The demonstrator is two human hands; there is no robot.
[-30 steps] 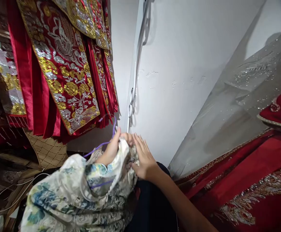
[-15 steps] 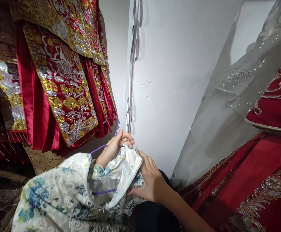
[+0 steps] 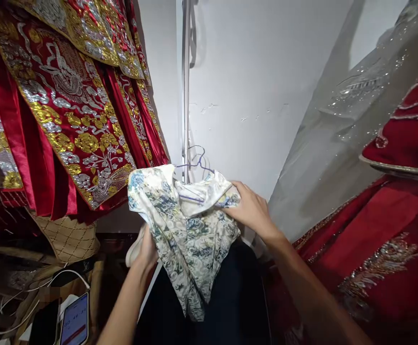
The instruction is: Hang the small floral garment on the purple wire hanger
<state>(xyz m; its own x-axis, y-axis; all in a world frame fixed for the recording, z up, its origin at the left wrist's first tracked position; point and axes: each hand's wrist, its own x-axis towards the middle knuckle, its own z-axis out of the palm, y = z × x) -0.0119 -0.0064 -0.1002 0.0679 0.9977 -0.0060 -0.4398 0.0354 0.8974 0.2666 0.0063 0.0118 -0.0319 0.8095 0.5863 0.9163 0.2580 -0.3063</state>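
A white floral top with blue, green and yellow print hangs in front of my dark-clothed lap, its neckline facing up. Inside it sits a thin purple hanger, whose hook rises above the collar. My right hand grips the shoulder on the right side, thumb in front, close to the hanger's end. Against the top's left side, below the sleeve, is my left hand; the cloth covers its fingers.
Red robes with gold and silver embroidery hang at left. More red beaded garments and a sheer sparkling cloth are on the right. A white wall stands ahead. Lower left are a lit phone and a white cable.
The purple hanger now sits inside the top with its hook standing up at the neckline. My left hand has left the collar for the left side; my right hand has moved up and right.
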